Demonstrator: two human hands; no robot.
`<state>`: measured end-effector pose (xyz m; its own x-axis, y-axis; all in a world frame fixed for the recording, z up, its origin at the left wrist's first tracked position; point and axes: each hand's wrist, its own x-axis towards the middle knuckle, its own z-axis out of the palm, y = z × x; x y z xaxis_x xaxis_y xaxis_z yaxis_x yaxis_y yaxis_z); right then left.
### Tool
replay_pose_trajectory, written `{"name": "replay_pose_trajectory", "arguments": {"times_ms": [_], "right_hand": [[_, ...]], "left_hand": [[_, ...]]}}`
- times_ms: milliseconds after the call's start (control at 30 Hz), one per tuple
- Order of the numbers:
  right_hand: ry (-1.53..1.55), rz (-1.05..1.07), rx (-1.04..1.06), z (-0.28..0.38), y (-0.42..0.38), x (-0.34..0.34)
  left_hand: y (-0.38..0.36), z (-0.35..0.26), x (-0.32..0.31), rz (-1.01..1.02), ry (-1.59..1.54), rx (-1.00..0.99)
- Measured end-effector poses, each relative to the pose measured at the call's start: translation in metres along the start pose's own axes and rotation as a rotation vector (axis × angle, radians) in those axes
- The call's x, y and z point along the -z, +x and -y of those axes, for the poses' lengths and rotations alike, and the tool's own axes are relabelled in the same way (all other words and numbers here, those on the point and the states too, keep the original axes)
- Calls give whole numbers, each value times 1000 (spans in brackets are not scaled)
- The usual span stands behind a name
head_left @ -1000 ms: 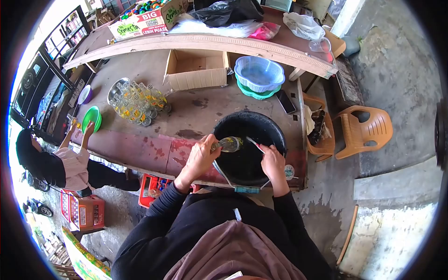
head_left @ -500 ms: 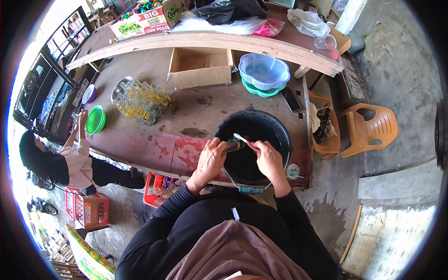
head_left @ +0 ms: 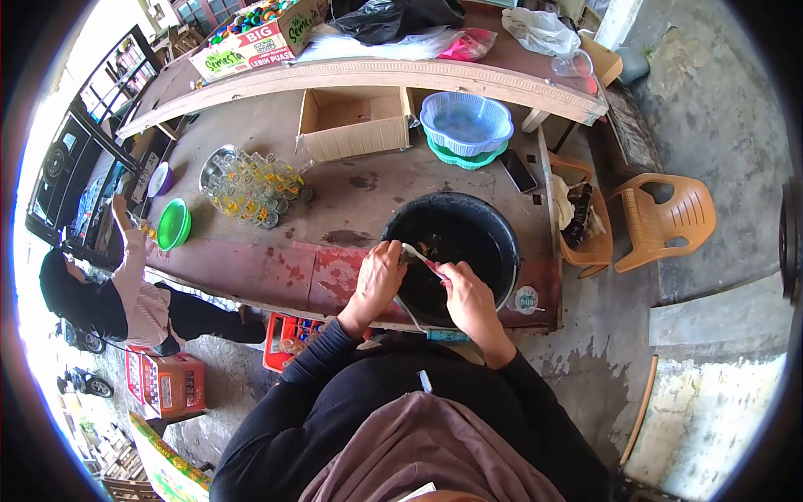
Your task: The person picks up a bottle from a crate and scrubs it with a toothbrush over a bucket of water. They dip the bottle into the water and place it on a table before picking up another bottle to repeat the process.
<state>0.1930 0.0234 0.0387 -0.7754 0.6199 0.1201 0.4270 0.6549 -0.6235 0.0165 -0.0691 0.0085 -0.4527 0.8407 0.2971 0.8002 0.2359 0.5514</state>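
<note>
Over the black bucket (head_left: pixel 506 226), my left hand (head_left: pixel 381 276) is closed around a small clear glass (head_left: pixel 407 258), mostly hidden behind the fingers. A toothbrush (head_left: pixel 425 262) with a white head and red handle is gripped in my right hand (head_left: pixel 468 297). Its head meets the glass at my left fingertips. Dark water lies in the bucket below both hands. Farther left on the table stands a cluster of clear glassware (head_left: pixel 258 191) with yellow prints, partly over a metal bowl (head_left: pixel 219 157).
An open cardboard box (head_left: pixel 355 142), stacked plastic baskets (head_left: pixel 466 125) and a phone (head_left: pixel 520 171) lie beyond the bucket. A raised shelf (head_left: pixel 376 77) spans the back. At the left, a person (head_left: pixel 134 301) works near a green bowl (head_left: pixel 174 224). Plastic chairs (head_left: pixel 669 226) stand right.
The toothbrush has moved left and turned toward the glass, its head now at my left fingertips. My right hand shifted left. The person at left has raised an arm.
</note>
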Motion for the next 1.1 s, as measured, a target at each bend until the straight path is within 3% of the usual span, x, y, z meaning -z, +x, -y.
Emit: {"name": "replay_pose_trajectory", "arguments": {"times_ms": [167,300,367,467,633,800,1033,1100], "right_hand": [[-67,-72,-95,-55,11,-27],[-28,-32,61,-6,-7,-2],[-27,-31,42,-8,-7,-1],[-143,-4,-165,-52,12,-18],[-9,20,-44,-1,-2,-4],[-176,-24,-209,-40,9,-12],[-141,-29,4,-18,-14,-6],[-295,-22,-134,-34,-8,-2]], "left_hand": [[-2,3,-12,13,-27,19],[0,4,-14,37,-17,-2],[2,4,-15,46,-17,22],[1,-1,-14,52,-14,68],[4,4,-20,55,-18,80],[5,7,-25,85,62,45],[8,10,-30,97,85,64],[6,9,-31,74,62,62]]}}
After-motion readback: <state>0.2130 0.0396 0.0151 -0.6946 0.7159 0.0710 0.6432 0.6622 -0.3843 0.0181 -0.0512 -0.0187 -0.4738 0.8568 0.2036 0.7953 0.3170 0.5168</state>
